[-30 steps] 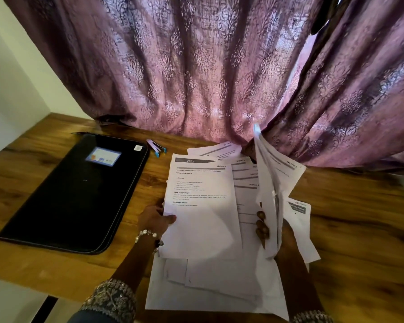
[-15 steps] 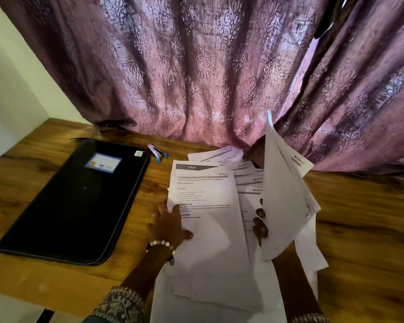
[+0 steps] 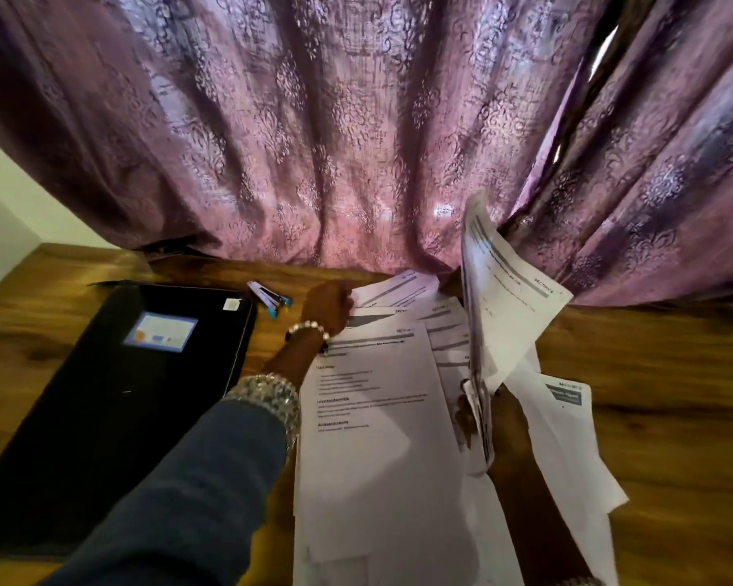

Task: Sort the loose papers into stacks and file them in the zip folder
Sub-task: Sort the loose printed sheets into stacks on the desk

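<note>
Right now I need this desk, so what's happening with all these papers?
A person is sorting loose white printed papers spread on the wooden desk. The right hand holds a few sheets upright, while the left hand reaches to the pile's far edge. The black zip folder lies closed on the left, nothing filed yet.

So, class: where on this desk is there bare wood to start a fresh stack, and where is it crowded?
Bare table lies right of the loose papers, below the curtain. A narrower strip runs between the zip folder and the papers, past the stapler, but the left hand crosses it. The middle is crowded; the right hand holds sheets upright.
</note>
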